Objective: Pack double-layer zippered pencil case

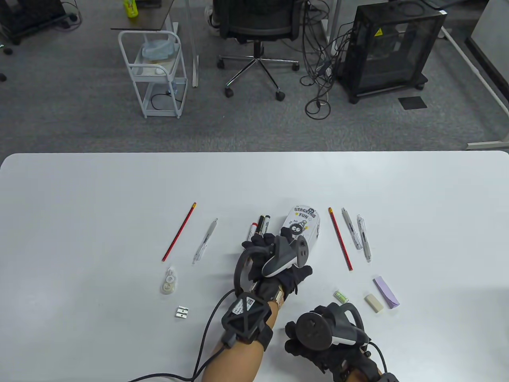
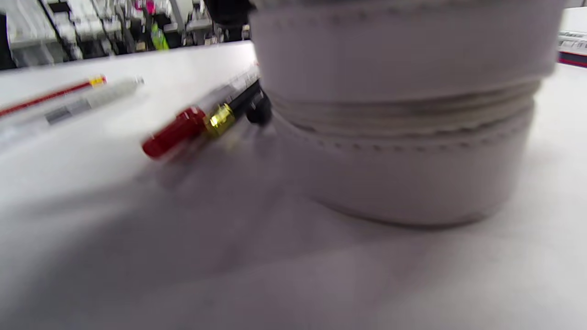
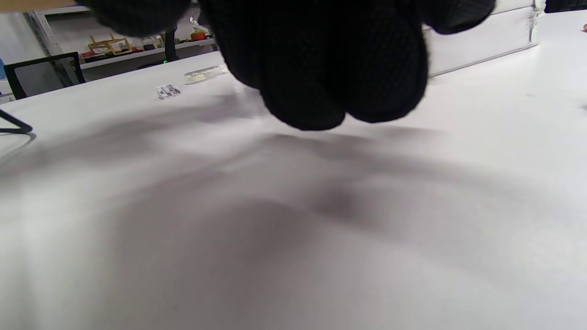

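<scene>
White worktop (image 1: pixel 99 191) over grey carpet, office chair (image 1: pixel 254 24) behind, pencil case (image 1: pixel 303 225) mid-worktop under left hand (image 1: pixel 274 258), grip unclear, right hand (image 1: pixel 322 338) curled near edge, closed zipper (image 2: pixel 403 112) only in left wrist view.

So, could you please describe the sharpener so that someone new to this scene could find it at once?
Start at the white table and go to its left half, near the front edge. Below the red pencil and the round correction tape lies the sharpener. It is the only small metal block there, silver, with two holes on top.
</scene>
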{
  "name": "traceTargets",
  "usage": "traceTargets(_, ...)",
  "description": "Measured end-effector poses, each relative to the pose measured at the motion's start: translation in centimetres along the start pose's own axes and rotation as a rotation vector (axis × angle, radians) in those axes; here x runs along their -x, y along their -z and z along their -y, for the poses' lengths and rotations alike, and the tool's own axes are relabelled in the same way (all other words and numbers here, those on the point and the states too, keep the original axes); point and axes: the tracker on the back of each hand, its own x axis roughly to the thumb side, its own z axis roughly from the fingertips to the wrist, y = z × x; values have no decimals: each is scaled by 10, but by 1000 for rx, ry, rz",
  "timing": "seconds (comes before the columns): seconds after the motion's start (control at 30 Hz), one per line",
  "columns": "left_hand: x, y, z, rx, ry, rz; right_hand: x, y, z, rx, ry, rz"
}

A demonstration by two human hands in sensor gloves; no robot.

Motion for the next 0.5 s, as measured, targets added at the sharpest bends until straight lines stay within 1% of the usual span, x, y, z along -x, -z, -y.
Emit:
traceTargets(0.03,0,0,0,3,-17,1,0,0,0,1,1,1)
traceTargets(0.13,1,-2,-1,-97,-12,9,0,-1,1,7,6,4)
traceTargets(0.2,6,-7,-3,-110,-53,31,1,-1,2,10,8,6)
traceTargets(0.27,12,-15,-8,-139,-87,81,2,-3,3,24,9,6)
traceTargets(0.4,33,-48,-25,-278,-53,223,8,-6,8,51,31,-8)
traceTargets(0.5,54,-81,-28,-355,20,331,15,-10,13,83,39,-39)
